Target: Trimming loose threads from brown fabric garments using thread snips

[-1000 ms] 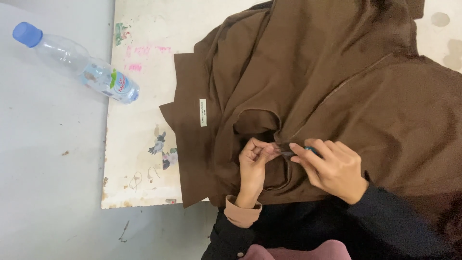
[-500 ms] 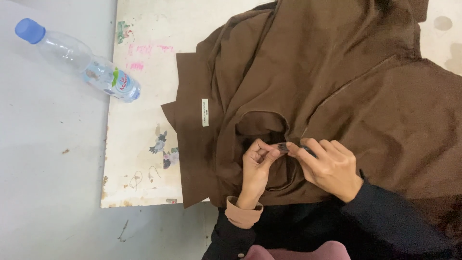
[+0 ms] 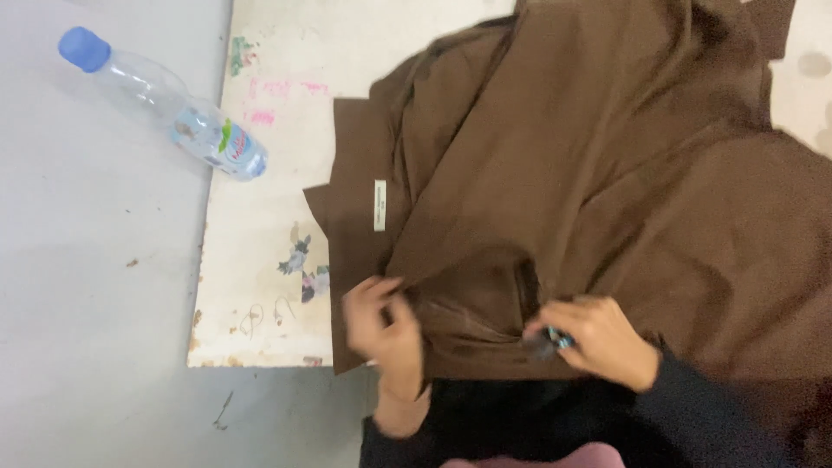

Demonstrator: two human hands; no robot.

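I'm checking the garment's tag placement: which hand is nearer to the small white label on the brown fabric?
Left. The left hand grips the brown fabric just below the white label. The right hand pinches a small dark object farther off to the label's lower right.

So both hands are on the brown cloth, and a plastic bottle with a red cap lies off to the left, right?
Nearly. In the head view the left hand and right hand are both on the brown cloth, and the plastic bottle does lie off to the left, but its cap is blue, not red.
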